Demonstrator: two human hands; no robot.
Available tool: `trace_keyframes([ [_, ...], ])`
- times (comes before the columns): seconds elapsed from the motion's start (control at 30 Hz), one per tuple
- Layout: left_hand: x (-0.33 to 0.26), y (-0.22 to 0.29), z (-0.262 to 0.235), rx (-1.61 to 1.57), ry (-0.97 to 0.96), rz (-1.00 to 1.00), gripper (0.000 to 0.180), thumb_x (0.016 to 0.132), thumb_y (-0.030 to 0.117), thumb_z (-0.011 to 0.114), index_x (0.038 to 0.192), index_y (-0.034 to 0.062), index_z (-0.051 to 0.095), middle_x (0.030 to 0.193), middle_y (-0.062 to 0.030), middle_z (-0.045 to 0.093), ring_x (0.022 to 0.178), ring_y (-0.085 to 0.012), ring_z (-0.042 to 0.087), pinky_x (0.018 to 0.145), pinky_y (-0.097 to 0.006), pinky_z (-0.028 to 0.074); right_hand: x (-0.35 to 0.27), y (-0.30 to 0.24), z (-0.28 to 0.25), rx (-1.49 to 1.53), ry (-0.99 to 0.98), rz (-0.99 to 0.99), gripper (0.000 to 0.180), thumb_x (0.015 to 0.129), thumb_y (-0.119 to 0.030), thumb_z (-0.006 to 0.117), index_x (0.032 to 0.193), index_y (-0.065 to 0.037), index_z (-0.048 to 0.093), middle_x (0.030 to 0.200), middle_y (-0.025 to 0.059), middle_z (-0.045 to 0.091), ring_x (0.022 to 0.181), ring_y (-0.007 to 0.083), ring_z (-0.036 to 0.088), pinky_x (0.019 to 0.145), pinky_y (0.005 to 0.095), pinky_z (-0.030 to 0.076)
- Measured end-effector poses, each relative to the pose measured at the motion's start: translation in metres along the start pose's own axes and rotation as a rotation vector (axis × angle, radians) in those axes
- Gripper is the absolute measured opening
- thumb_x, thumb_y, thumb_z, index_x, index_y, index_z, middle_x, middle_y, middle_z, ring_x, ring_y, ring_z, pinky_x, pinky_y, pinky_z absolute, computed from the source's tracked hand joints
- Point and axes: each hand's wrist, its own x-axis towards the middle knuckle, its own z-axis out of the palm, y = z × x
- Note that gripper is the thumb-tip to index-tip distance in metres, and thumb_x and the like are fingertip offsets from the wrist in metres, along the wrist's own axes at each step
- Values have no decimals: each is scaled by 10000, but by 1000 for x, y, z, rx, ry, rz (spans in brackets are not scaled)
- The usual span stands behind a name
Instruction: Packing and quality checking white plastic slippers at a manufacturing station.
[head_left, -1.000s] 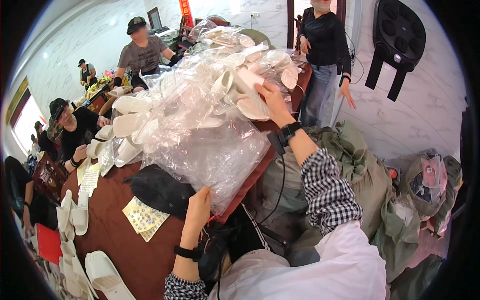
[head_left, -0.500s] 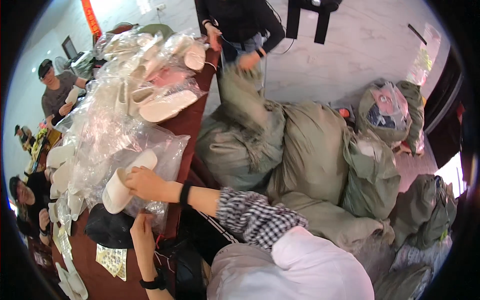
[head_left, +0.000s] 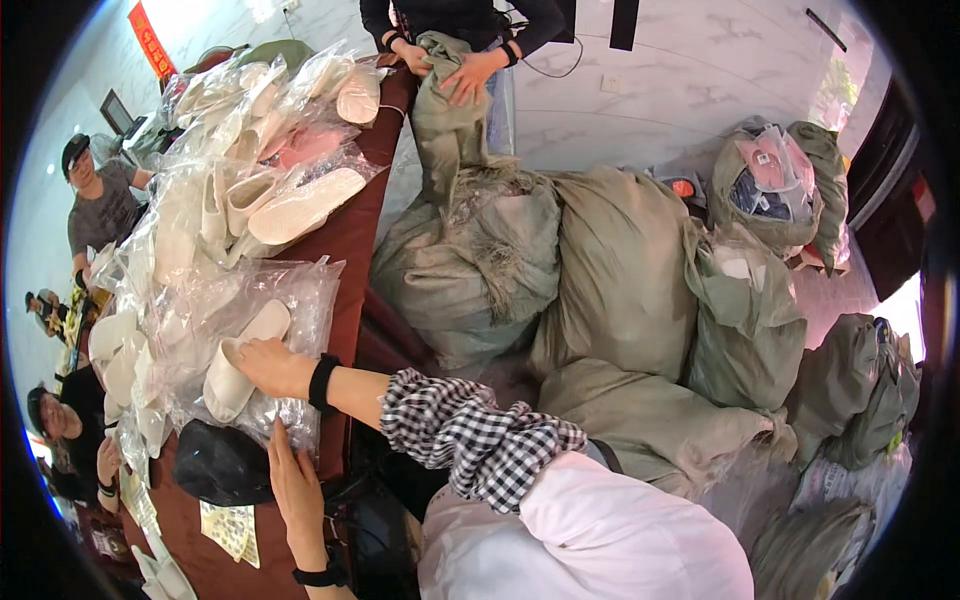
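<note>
A white slipper [head_left: 229, 385] lies at an angle on clear plastic bags near the table's right edge. My right hand [head_left: 268, 366] is closed on it, its fingers at the upper's opening. Just below, my left hand [head_left: 296, 485] is held with its fingers stretched out, beside a rounded black cloth thing [head_left: 222, 462]; it grips nothing. Under and around the slipper spreads a clear plastic bag [head_left: 312, 285]. Farther up the table a bagged cream slipper [head_left: 305, 207] shows its sole.
Bagged slippers pile along the brown table [head_left: 205, 545], and a patterned sheet [head_left: 232, 528] lies near its front. Large green sacks [head_left: 625, 275] crowd the floor at right. At the far end a co-worker's hands [head_left: 474, 76] grip a sack's neck. Other people stand along the left.
My left hand has opened its fingers and come away from the slipper's bag. My right hand stays on the slipper. The co-worker's sack neck is now pulled upright; the view has shifted slightly.
</note>
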Motion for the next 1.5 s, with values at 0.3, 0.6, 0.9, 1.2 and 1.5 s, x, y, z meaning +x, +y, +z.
trace_keyframes([
  [0.3,-17,4,-3,-18,38,106,480,945,-29,511,1421,32,502,1502,-249,414,1392,-435,391,1123,-467,353,-65,-20,-20,-250,-166,104,404,821,-223,676,1172,-28,636,1125,110,639,1059,283,601,1022,465,412],
  [0.6,-48,7,-1,138,63,169,629,846,30,657,1440,23,451,1496,-250,394,1389,-478,335,1146,-543,302,-92,5,-9,-82,57,-4,331,890,-278,633,1182,-121,623,1287,99,561,1285,292,479,1129,505,295],
  [0.9,-42,3,14,215,151,174,608,788,106,737,1357,68,527,1372,-241,498,1266,-440,472,1051,-521,410,-43,29,-57,93,-440,-148,348,941,-332,625,1189,-90,659,1230,144,640,1148,336,597,967,463,463],
  [1.2,-33,8,18,255,181,137,539,791,197,755,1281,68,570,1276,-231,554,1191,-427,543,985,-469,481,136,-44,-165,144,-98,-201,235,972,-222,606,1071,-30,698,962,137,696,884,249,666,795,346,509],
  [1.5,-34,11,20,205,161,88,561,775,210,758,1287,67,579,1278,-260,551,1183,-448,548,984,-469,489,257,-57,5,-286,-604,-258,355,868,-204,679,1181,-36,663,1102,213,680,1041,371,653,879,420,520],
])
